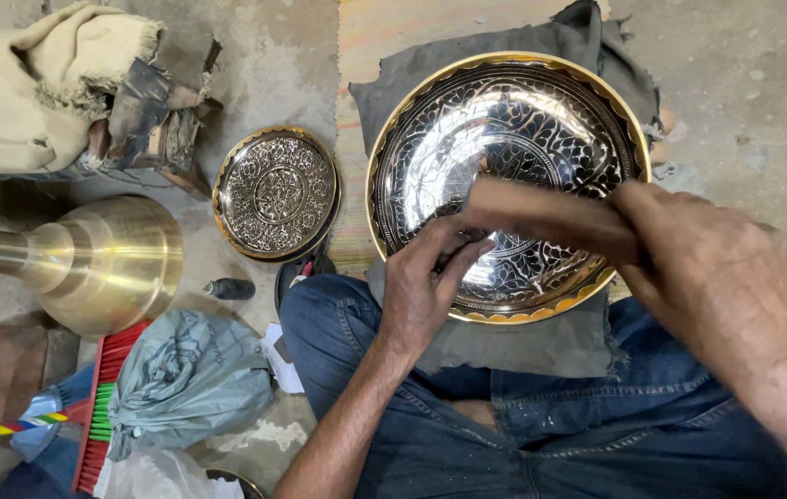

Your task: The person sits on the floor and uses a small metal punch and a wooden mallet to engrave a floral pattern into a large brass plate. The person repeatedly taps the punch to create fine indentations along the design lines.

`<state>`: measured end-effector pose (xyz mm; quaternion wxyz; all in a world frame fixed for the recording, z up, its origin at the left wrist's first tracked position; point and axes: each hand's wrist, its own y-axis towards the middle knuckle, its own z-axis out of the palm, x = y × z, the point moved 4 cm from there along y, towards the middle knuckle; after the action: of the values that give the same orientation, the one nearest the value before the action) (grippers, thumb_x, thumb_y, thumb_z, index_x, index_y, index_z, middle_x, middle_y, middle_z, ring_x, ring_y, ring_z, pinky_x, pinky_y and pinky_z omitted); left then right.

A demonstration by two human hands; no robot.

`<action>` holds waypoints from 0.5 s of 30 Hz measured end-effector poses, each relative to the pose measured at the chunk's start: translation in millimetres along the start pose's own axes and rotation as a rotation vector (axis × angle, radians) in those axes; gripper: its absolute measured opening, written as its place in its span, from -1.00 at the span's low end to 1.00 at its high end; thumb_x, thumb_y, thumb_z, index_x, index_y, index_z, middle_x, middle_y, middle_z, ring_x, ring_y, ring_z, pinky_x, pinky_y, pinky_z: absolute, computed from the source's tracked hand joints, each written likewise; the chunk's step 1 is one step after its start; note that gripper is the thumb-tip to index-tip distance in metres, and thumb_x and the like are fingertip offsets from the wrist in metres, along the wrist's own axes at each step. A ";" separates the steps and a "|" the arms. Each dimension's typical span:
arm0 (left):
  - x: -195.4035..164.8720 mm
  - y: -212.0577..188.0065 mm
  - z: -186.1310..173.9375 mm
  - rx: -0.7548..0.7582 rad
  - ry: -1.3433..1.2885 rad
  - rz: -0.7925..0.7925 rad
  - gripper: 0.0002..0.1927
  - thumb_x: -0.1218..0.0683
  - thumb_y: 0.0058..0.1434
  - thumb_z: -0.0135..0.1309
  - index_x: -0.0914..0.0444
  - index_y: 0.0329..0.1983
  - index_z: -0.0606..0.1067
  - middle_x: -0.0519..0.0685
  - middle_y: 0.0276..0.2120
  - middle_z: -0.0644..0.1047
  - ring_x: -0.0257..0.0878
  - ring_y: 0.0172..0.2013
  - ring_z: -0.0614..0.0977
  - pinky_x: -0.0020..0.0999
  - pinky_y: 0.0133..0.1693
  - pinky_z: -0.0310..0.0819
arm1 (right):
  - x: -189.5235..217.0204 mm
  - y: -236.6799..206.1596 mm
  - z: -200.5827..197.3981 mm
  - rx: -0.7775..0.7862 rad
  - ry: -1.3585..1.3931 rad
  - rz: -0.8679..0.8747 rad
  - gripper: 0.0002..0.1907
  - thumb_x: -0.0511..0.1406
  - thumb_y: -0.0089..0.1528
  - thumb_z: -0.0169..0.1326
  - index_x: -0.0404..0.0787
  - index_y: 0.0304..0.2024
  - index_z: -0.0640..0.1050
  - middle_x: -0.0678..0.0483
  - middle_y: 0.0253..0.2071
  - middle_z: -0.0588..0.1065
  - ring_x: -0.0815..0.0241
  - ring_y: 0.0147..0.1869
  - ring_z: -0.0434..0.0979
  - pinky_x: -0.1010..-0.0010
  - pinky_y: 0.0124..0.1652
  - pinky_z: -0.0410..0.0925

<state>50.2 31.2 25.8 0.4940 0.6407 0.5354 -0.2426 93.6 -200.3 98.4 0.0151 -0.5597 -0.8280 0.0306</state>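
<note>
Nearest the camera, the person's legs in blue jeans (541, 425) fill the bottom of the view, cut off by the lower edge. The left hand (426, 286) rests over the near rim of a large engraved brass plate (504, 120), its fingers bent and pinched together on the plate's inner surface; whether they hold something small there cannot be made out. The right hand (721, 277) is blurred, its fingers closed around a brown wooden tool (541, 211) that lies across the plate's middle; the tool's working end is smeared and hard to read. The plate leans on a dark grey cloth (523, 337) draped over the lap, and the hands hide its near right part. To the left, a red brush with green bristles (102, 407), a grey-green plastic bag (186, 379) and a striped stick (6, 430) lie partly cut off at the bottom edge. A small dark cylinder (230, 288) lies on the floor beside the knee. Further out sit a smaller engraved plate (276, 192) and a brass bell-shaped piece (89, 259) on its side, its stem cut off at the left edge. Beyond is a beige cloth bundle (33, 88) over dark, unclear objects. The floor (735, 92) is worn grey concrete, with a faded striped mat (412, 28) under the cloth.
</note>
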 end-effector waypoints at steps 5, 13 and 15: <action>0.6 0.8 1.3 0.020 0.027 -0.003 -0.73 0.20 0.32 0.21 0.25 0.06 0.51 -0.01 -0.18 0.67 -0.27 -0.18 0.77 -0.42 -0.22 0.74 | 6.3 -0.4 -11.3 -0.234 -0.119 -0.189 -0.64 -0.18 0.20 0.17 -0.13 0.01 0.49 0.07 -0.19 0.62 0.13 -0.18 0.67 0.24 -0.19 0.52; -1.3 0.3 -0.4 0.014 0.073 -0.034 -0.76 0.19 0.31 0.24 0.27 0.03 0.53 0.01 -0.18 0.66 -0.28 -0.20 0.77 -0.41 -0.26 0.69 | 5.7 -0.8 -14.4 -0.212 -0.022 -0.163 -0.70 -0.21 0.23 0.18 -0.15 -0.04 0.48 0.05 -0.34 0.59 0.10 -0.31 0.66 0.25 -0.32 0.51; -1.9 1.2 -0.8 0.007 0.043 -0.024 -0.73 0.19 0.32 0.22 0.27 0.07 0.52 0.01 -0.13 0.66 -0.27 -0.15 0.77 -0.42 -0.21 0.72 | 2.9 1.7 -9.7 -0.098 0.139 -0.071 -0.73 -0.21 0.29 0.16 -0.15 -0.02 0.48 0.02 -0.39 0.58 0.12 -0.40 0.64 0.29 -0.37 0.51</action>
<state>50.5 31.2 28.1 0.4772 0.6410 0.5527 -0.2363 94.7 -196.7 107.9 0.0462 -0.5310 -0.8446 -0.0494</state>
